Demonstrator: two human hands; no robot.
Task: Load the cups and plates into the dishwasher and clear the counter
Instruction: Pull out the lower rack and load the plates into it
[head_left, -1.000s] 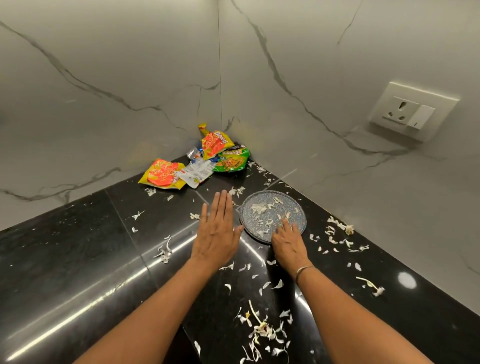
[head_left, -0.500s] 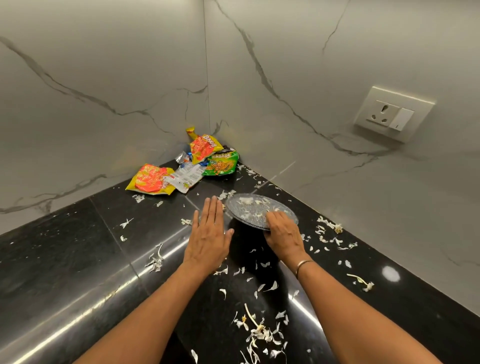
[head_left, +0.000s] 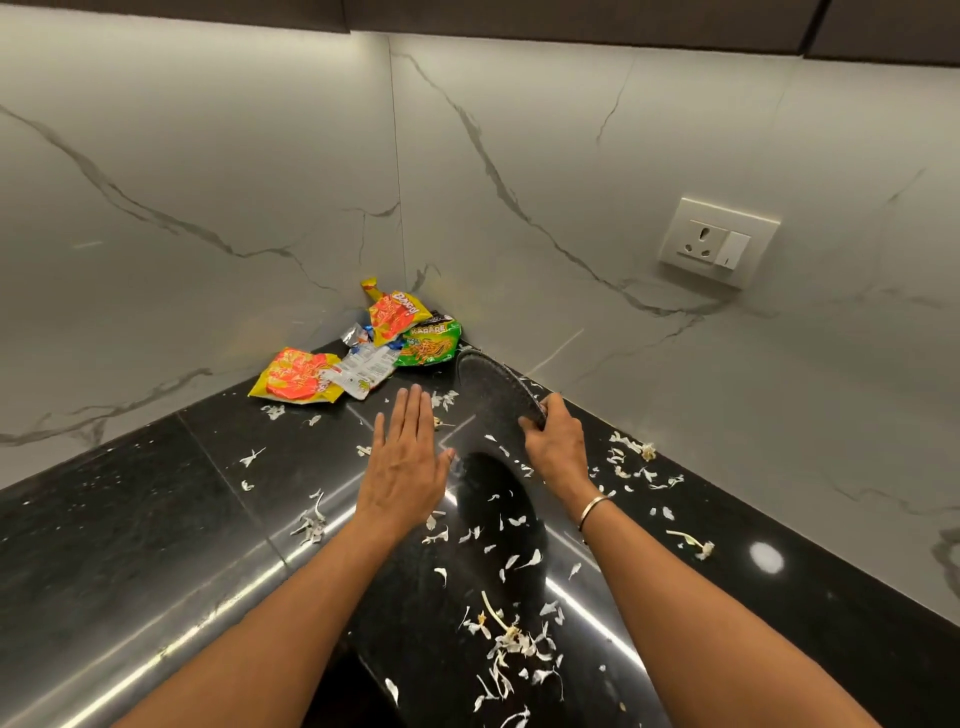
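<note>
Crumpled snack wrappers (head_left: 358, 364) lie in the worktop's (head_left: 130, 545) far corner, white peel scraps (head_left: 511, 642) litter its right side, and a socket (head_left: 719, 241) sits on the marble wall (head_left: 571, 156).

L hand (head_left: 405, 467) flat, fingers straight, palm down | R hand (head_left: 553, 441) curled, grips plate (head_left: 488, 384) rim | both arms fwd

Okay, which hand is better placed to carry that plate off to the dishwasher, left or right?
Right, probably. The right hand grips the plate by its near rim, and the plate is tilted steeply up. The left hand is flat and open beside it, apart from the plate and holding nothing.
</note>
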